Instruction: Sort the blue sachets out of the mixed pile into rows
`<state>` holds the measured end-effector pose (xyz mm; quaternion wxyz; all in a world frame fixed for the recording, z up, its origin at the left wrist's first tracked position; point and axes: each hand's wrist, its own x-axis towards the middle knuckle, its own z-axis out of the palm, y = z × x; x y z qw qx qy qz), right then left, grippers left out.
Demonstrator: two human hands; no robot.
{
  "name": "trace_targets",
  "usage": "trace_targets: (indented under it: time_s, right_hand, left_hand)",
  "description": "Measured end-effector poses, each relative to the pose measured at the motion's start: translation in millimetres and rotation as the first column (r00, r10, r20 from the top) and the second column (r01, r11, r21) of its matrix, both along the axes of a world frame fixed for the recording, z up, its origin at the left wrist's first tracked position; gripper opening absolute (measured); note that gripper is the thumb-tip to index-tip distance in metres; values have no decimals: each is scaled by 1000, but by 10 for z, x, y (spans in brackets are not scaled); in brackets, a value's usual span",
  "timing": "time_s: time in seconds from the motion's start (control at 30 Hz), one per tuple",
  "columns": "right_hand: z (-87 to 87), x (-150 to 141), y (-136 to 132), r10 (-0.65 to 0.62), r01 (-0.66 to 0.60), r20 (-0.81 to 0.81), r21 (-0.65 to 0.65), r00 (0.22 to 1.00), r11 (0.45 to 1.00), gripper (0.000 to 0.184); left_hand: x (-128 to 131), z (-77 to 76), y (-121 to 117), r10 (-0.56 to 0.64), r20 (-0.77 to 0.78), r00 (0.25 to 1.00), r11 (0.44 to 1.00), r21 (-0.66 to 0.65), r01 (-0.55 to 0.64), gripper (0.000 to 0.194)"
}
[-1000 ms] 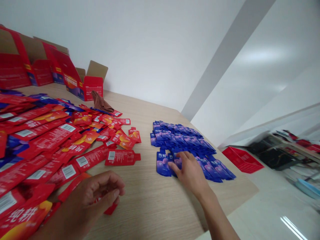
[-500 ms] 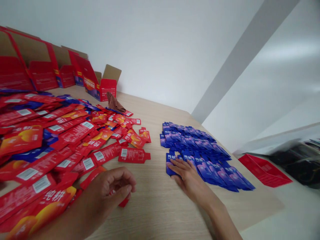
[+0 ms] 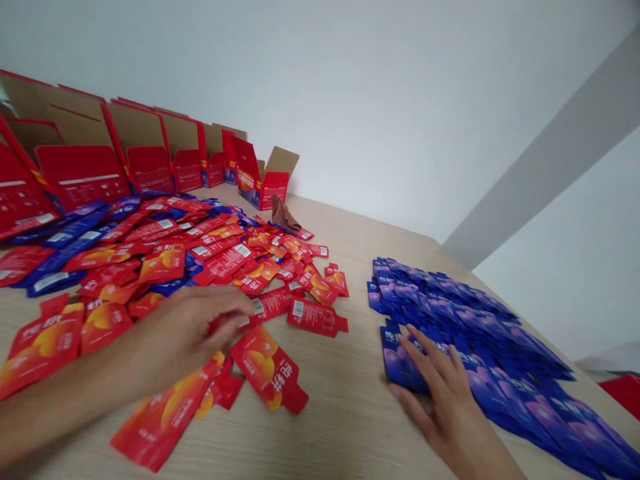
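Observation:
My left hand [image 3: 193,330] hovers over the near part of a pile of red sachets [image 3: 220,263], fingers curled towards the thumb. Red shows in the gap between thumb and fingers, but whether it is held or lies behind is unclear. Just right of that hand, a red-and-orange spouted sachet [image 3: 270,370] lies on the table. My right hand [image 3: 445,393] rests with fingers spread on the left end of the nearest row of blue sachets [image 3: 500,387]. Its fingertips touch the end blue sachet [image 3: 403,360], partly covering it.
Open red cartons [image 3: 85,173] line the back left. A smaller red carton [image 3: 273,187] with raised flaps stands at their right end, a brown cloth [image 3: 283,215] before it. Blue sachets [image 3: 75,233] are mixed into the pile. A white wall [image 3: 375,120] rises behind the wooden table [image 3: 350,233].
The view has swung left, so things appear farther right. My left hand has moved back over the red pile, uncovering the red-and-orange sachet. My right hand stays on the blue sachets, fingers more spread.

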<state>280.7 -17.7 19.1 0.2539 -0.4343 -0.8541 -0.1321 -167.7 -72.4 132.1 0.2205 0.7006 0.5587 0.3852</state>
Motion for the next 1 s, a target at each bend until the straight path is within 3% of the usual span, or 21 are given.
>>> trace_targets:
  time_s: [0.03, 0.07, 0.13, 0.17, 0.27, 0.4, 0.53, 0.63, 0.83, 1.0]
  right_hand:
    - [4, -28, -11, 7, -6, -26, 49, 1000, 999, 68]
    - [10, -52, -17, 12, -8, -45, 82, 999, 997, 66]
    - [19, -85, -16, 15, -7, -69, 117, 997, 993, 63]
    - [19, -94, -11, 15, -5, -79, 127, 997, 992, 62]
    - [-1, -114, 1, 19, -3, -100, 152, 995, 988, 59]
    - [-44, -142, -3, 24, -9, -94, 150, 995, 989, 58]
    - [-87, -135, -20, 32, -22, -78, 132, 996, 991, 56]
    - [-114, -109, -16, 42, -32, -83, 118, 996, 992, 56]
    - [-134, -122, 15, 67, -54, -101, 129, 993, 990, 51]
    - [-141, -130, 6, 78, -65, -96, 128, 992, 990, 53]
  left_hand:
    - [-222, 23, 50, 74, -253, 964, 988, 150, -37, 33]
    - [-451, 28, 104, 188, -444, 876, 968, 236, -88, 38]
    - [-880, -18, 209, 283, -625, 728, 951, 280, -129, 43]
    - [-1059, -66, 256, 289, -661, 693, 952, 275, -135, 44]
    - [-1406, -250, 364, 268, -689, 674, 962, 228, -150, 50]
    - [-1608, -386, 449, 183, -712, 678, 983, 144, -115, 56]
    - [-1841, -320, 520, 75, -672, 737, 997, 32, -72, 58]
    - [-2012, -222, 589, 34, -652, 757, 999, 18, -30, 58]
    - [-2137, -172, 724, 168, -707, 687, 985, 86, -153, 60]
    - [-2045, -208, 703, 130, -764, 631, 985, 28, -170, 58]
